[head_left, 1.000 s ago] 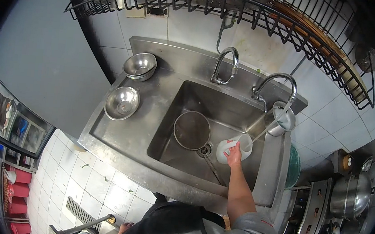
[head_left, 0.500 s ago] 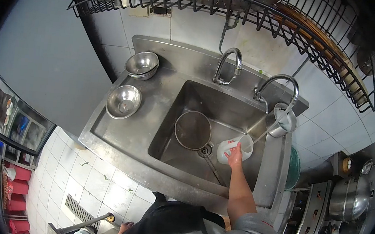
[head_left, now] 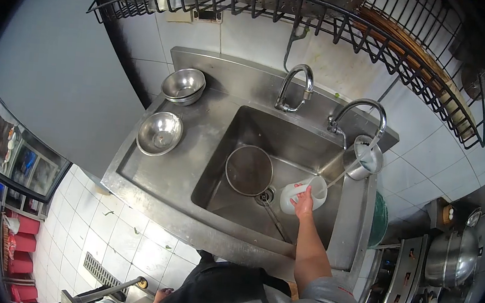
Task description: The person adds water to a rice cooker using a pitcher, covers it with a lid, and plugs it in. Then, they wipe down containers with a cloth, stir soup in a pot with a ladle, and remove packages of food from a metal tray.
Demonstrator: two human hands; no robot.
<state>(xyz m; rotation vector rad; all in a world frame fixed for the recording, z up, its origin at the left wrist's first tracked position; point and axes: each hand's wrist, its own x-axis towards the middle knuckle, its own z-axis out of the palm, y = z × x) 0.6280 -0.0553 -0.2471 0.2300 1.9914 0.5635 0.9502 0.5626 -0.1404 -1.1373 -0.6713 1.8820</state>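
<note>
My right hand (head_left: 304,201) is closed on a white plastic jug (head_left: 288,200) inside the steel sink (head_left: 304,138). The jug lies tilted, its mouth facing up and to the right. Left of it, a round dark strainer (head_left: 249,170) with a long handle (head_left: 278,223) rests in the basin, partly beside the drain (head_left: 265,195). My left hand (head_left: 163,294) hangs low near my apron, mostly hidden, so its fingers do not show clearly.
Two taps (head_left: 295,84) rise behind the basin; a metal pot (head_left: 363,159) stands under the right tap (head_left: 376,108). Steel bowls (head_left: 183,84) and another bowl (head_left: 160,134) sit on the left drainboard. A black wire rack (head_left: 278,2) hangs overhead.
My right hand and the jug have stayed nearly in place. The view has shifted very slightly.
</note>
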